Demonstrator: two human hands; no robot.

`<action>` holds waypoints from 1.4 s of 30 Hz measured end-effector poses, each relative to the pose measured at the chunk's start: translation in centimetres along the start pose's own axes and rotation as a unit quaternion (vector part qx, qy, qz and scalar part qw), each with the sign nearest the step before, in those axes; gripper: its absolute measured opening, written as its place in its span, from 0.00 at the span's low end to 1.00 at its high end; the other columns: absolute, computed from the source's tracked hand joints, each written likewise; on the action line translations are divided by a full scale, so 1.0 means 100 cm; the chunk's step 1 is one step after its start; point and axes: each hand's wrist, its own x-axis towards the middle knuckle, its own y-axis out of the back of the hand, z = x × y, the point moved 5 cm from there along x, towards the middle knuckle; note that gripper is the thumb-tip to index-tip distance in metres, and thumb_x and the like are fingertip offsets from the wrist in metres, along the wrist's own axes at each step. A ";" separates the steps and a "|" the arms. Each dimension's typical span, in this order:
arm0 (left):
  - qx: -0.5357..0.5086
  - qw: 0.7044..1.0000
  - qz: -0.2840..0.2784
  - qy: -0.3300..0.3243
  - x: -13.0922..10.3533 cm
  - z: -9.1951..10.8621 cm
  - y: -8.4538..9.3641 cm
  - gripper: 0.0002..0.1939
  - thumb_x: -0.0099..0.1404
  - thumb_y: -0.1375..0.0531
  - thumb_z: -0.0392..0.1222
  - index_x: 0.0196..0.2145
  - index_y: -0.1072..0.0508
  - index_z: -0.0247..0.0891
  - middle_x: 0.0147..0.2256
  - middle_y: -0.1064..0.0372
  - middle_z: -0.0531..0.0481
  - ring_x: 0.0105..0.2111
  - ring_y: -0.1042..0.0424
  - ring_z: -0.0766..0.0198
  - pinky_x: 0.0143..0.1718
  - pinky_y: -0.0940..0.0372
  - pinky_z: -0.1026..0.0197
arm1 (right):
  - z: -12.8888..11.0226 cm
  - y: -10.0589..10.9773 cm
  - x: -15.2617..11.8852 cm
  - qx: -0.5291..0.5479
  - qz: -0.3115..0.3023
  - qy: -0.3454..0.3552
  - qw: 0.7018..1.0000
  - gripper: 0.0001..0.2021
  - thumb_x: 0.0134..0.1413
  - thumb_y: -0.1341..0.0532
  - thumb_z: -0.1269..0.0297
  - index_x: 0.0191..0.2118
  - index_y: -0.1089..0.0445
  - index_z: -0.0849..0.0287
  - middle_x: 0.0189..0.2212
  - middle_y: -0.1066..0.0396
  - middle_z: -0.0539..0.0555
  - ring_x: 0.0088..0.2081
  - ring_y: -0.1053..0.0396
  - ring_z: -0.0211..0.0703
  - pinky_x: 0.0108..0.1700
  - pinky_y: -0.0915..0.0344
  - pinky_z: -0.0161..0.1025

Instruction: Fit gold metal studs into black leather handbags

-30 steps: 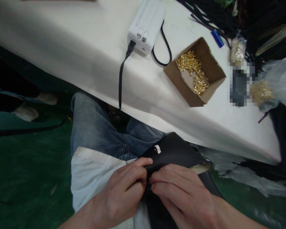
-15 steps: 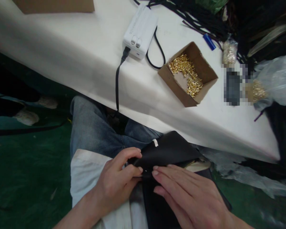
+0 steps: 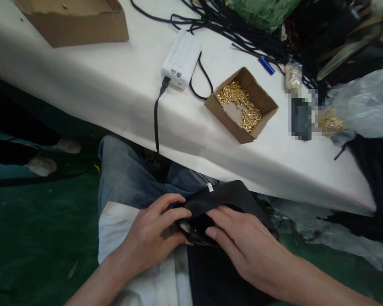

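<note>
A black leather-like bag lies across my lap, with a small white tag near its top edge. My left hand pinches the left edge of the bag's mouth, thumb below and fingers above. The mouth gapes between my hands, and a pale bit shows inside it. Into this opening reach the outstretched fingers of my right hand; their tips are partly hidden under the upper black layer. Its thumb is held apart from them. Black material hangs below the mouth.
On the white-covered table stand a small cardboard box of gold-coloured metal parts, a white power bank with black cables, and another cardboard box. Clear plastic bags lie at the right. A person's shoes show at the left.
My right hand has gone from lying flat on the bag to having its fingers inside the opening. The bag's mouth gapes wider. My left hand keeps its hold, and the view has shifted slightly.
</note>
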 end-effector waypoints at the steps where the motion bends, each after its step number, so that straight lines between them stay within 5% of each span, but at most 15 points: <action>1: 0.004 1.000 -0.001 0.002 -0.001 -0.002 0.001 0.30 0.63 0.32 0.26 0.59 0.24 0.46 0.61 0.26 0.41 0.57 0.19 0.52 0.54 0.20 0.53 | -0.001 -0.003 0.002 0.008 -0.012 0.010 1.000 0.10 0.78 0.41 0.69 0.52 0.22 0.55 0.43 0.18 0.56 0.42 0.19 0.51 0.46 0.25 0.44; 7: 0.042 0.995 0.052 0.078 -0.017 -0.011 0.002 0.42 0.61 0.27 0.31 0.70 0.32 0.46 0.60 0.27 0.40 0.51 0.20 0.51 0.44 0.19 0.55 | -0.008 -0.005 0.008 0.161 0.001 0.062 0.985 0.18 0.76 0.35 0.72 0.62 0.18 0.45 0.54 0.16 0.50 0.54 0.19 0.46 0.58 0.26 0.39; 11: 0.017 0.990 0.076 0.116 -0.025 -0.005 -0.003 0.34 0.63 0.31 0.29 0.65 0.27 0.46 0.52 0.24 0.45 0.44 0.20 0.56 0.35 0.24 0.61 | -0.002 -0.006 0.010 0.241 0.047 0.038 0.969 0.14 0.69 0.29 0.73 0.54 0.14 0.48 0.49 0.13 0.49 0.50 0.17 0.44 0.56 0.26 0.36; 17: -0.074 0.960 0.063 0.261 -0.050 0.007 -0.001 0.28 0.63 0.26 0.36 0.59 0.21 0.49 0.41 0.21 0.51 0.33 0.21 0.61 0.26 0.27 0.66 | 0.003 -0.019 0.005 0.220 0.074 0.032 0.972 0.09 0.65 0.27 0.73 0.46 0.18 0.52 0.43 0.14 0.48 0.46 0.17 0.44 0.51 0.26 0.36; 19: -0.178 0.939 0.035 0.293 -0.060 0.014 -0.003 0.27 0.67 0.26 0.41 0.62 0.23 0.49 0.43 0.19 0.49 0.35 0.18 0.59 0.27 0.24 0.65 | 0.001 -0.019 0.005 0.220 0.081 0.055 0.971 0.08 0.66 0.28 0.72 0.46 0.20 0.53 0.46 0.14 0.50 0.49 0.17 0.45 0.53 0.26 0.37; 22: -0.346 0.884 -0.008 0.314 -0.063 0.026 -0.009 0.21 0.73 0.28 0.53 0.60 0.20 0.48 0.48 0.17 0.44 0.44 0.14 0.54 0.43 0.16 0.55 | -0.003 -0.021 0.007 0.230 0.078 0.104 0.964 0.07 0.68 0.33 0.75 0.44 0.22 0.54 0.49 0.15 0.53 0.51 0.18 0.46 0.53 0.26 0.38; 25: -0.385 0.858 -0.009 0.341 -0.055 0.028 -0.010 0.22 0.78 0.35 0.63 0.53 0.17 0.43 0.48 0.16 0.42 0.48 0.14 0.52 0.52 0.17 0.50 | -0.004 -0.025 0.008 0.238 0.065 0.146 0.958 0.10 0.68 0.38 0.79 0.41 0.24 0.55 0.48 0.16 0.54 0.49 0.17 0.44 0.50 0.25 0.37; 29: -0.366 0.849 -0.014 0.381 -0.047 0.021 -0.014 0.25 0.72 0.28 0.64 0.49 0.21 0.39 0.40 0.17 0.44 0.39 0.15 0.57 0.42 0.18 0.58 | -0.004 -0.029 0.007 0.229 0.076 0.184 0.953 0.12 0.68 0.40 0.81 0.41 0.25 0.56 0.54 0.16 0.56 0.54 0.17 0.44 0.53 0.25 0.36; 32: -0.375 0.833 -0.008 0.408 -0.050 0.017 -0.022 0.29 0.73 0.30 0.64 0.56 0.30 0.41 0.39 0.18 0.47 0.31 0.15 0.58 0.33 0.19 0.59 | -0.005 -0.029 0.006 0.212 0.076 0.201 0.953 0.12 0.69 0.40 0.81 0.41 0.25 0.57 0.58 0.18 0.57 0.58 0.18 0.44 0.57 0.26 0.35; 35: -0.263 0.903 0.047 0.335 -0.048 0.019 -0.010 0.28 0.81 0.38 0.53 0.71 0.40 0.45 0.40 0.18 0.48 0.34 0.14 0.57 0.34 0.18 0.57 | -0.009 -0.027 0.007 0.208 0.074 0.210 0.952 0.12 0.70 0.41 0.81 0.40 0.27 0.57 0.59 0.19 0.57 0.57 0.19 0.43 0.56 0.25 0.35; 37: -0.060 0.975 0.095 0.190 -0.041 0.033 0.013 0.28 0.82 0.41 0.41 0.74 0.39 0.51 0.47 0.19 0.45 0.42 0.15 0.56 0.42 0.17 0.55 | -0.011 -0.025 0.008 0.205 0.074 0.205 0.954 0.12 0.70 0.42 0.81 0.40 0.28 0.56 0.59 0.20 0.57 0.56 0.19 0.44 0.53 0.25 0.35; 40: 0.193 0.980 0.049 -0.004 -0.032 0.057 0.034 0.29 0.78 0.45 0.29 0.68 0.25 0.55 0.60 0.25 0.41 0.55 0.19 0.52 0.52 0.19 0.50 | -0.015 -0.025 0.012 0.188 0.080 0.196 0.959 0.12 0.69 0.42 0.82 0.39 0.31 0.56 0.58 0.22 0.58 0.54 0.19 0.45 0.50 0.26 0.37; 42: 0.228 0.973 -0.029 0.013 -0.026 0.057 0.044 0.27 0.79 0.48 0.30 0.66 0.22 0.52 0.62 0.26 0.40 0.55 0.19 0.52 0.51 0.19 0.52 | -0.017 -0.027 0.015 0.169 0.087 0.204 0.960 0.12 0.71 0.42 0.81 0.39 0.31 0.56 0.59 0.24 0.58 0.52 0.20 0.45 0.48 0.27 0.37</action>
